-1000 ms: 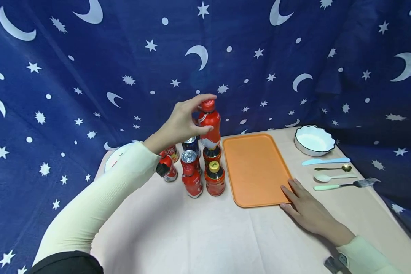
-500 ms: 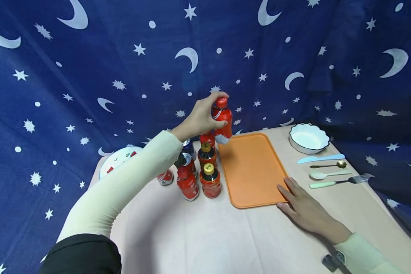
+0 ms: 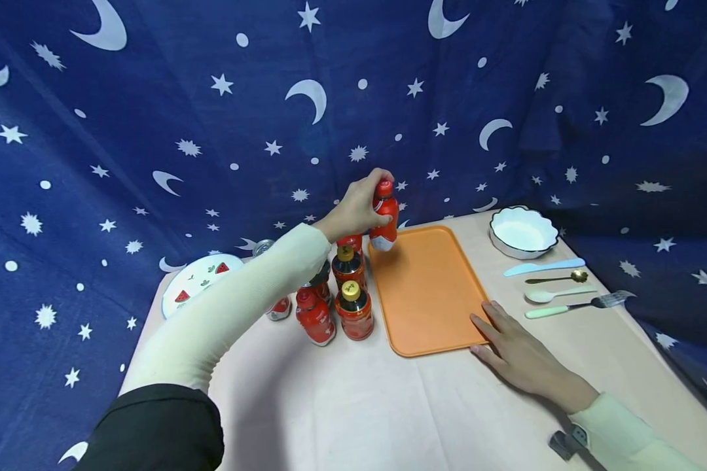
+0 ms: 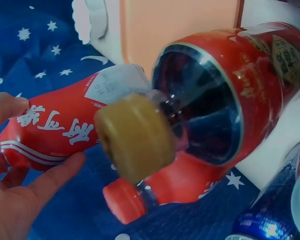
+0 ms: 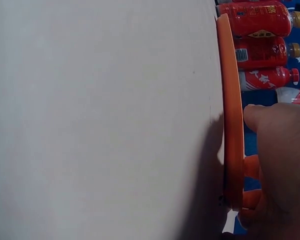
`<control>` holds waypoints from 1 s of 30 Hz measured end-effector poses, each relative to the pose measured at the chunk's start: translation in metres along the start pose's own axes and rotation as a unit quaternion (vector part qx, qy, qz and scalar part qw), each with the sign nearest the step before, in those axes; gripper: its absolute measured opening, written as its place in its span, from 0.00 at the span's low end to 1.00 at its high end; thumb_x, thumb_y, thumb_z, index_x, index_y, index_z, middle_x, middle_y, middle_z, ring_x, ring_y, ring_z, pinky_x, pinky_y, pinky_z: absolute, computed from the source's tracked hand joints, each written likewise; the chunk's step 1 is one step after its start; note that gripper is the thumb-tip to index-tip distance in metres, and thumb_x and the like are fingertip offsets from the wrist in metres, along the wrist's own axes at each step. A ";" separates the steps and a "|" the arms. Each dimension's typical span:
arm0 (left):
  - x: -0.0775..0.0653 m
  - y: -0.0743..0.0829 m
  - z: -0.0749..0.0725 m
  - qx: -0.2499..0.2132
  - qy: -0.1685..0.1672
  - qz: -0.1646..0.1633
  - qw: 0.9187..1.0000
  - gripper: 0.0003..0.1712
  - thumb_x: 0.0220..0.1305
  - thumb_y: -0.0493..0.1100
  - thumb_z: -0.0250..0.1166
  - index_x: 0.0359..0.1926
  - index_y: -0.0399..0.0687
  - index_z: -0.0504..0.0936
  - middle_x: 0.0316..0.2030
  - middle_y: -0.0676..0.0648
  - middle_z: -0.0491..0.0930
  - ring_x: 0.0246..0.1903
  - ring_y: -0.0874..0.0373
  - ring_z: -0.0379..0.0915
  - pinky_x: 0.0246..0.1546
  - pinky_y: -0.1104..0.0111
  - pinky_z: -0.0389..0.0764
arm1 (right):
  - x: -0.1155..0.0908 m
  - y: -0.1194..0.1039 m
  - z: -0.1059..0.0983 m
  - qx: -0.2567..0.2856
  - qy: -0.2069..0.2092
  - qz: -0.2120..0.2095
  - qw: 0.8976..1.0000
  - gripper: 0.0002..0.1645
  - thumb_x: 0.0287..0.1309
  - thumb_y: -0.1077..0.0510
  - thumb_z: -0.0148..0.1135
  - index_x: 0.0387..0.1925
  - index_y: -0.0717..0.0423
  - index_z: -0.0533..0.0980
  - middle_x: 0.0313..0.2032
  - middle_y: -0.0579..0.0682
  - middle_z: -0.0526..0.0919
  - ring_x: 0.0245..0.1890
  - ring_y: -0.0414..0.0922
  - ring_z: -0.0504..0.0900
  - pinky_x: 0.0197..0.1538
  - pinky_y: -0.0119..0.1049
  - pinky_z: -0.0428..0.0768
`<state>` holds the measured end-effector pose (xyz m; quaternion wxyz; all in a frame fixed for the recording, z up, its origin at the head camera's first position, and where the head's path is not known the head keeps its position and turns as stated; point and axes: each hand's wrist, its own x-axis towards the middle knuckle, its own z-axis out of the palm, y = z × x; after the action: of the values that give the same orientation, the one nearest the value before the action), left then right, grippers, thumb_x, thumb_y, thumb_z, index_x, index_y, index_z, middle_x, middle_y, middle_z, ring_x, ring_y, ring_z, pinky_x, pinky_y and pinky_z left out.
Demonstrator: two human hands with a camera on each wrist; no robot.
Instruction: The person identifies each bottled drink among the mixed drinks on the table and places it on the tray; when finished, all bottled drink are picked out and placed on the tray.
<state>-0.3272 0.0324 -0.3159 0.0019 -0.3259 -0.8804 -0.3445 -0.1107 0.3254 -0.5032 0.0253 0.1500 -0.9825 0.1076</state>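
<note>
My left hand (image 3: pixel 358 208) grips a red cola bottle (image 3: pixel 384 222) near its neck, fingers and thumb around it. The bottle hangs upright over the far left corner of an orange tray (image 3: pixel 430 294). In the left wrist view, a brown-capped bottle (image 4: pixel 197 105) stands in front of the held one, with another red bottle (image 4: pixel 185 182) behind it. On the tray's near right corner rests my right hand (image 3: pixel 521 356), fingers spread over the rim. From the right wrist view, its fingertips lie at the tray's edge (image 5: pixel 231 115).
Left of the tray stand yellow-capped bottles (image 3: pixel 355 315), a red bottle (image 3: pixel 315 320) and cans, partly hidden by the left sleeve. A patterned plate (image 3: pixel 197 281) lies far left. A scalloped bowl (image 3: pixel 509 247), a blue knife (image 3: pixel 544 266), spoons (image 3: pixel 556 296) and a fork (image 3: pixel 580 305) are at right.
My left hand has carried the red bottle rightward from above the other bottles to over the tray's far left corner, then lowered it slightly. The right hand stays on the tray.
</note>
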 end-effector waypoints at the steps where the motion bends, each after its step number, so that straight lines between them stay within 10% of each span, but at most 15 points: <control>1: 0.002 -0.001 0.002 0.002 -0.002 -0.003 1.000 0.40 0.45 0.37 0.73 0.56 0.55 0.59 0.48 0.50 0.72 0.45 0.59 0.71 0.45 0.64 0.78 | 0.000 0.000 0.000 0.000 0.001 0.000 1.000 0.42 0.60 0.33 0.45 0.66 0.54 0.59 0.69 0.60 0.49 0.69 0.56 0.46 0.62 0.56 0.57; 30: 0.020 -0.017 0.040 0.021 -0.025 -0.060 0.998 0.37 0.42 0.31 0.73 0.50 0.51 0.60 0.41 0.48 0.71 0.41 0.58 0.71 0.39 0.63 0.81 | -0.003 0.003 -0.001 0.014 -0.007 0.003 1.000 0.42 0.59 0.31 0.44 0.67 0.50 0.58 0.69 0.58 0.49 0.69 0.54 0.45 0.63 0.55 0.55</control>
<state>-0.3433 0.0592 -0.3523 -0.0341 -0.2812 -0.9050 -0.3174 -0.1087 0.3298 -0.5028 0.0163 0.1479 -0.9815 0.1208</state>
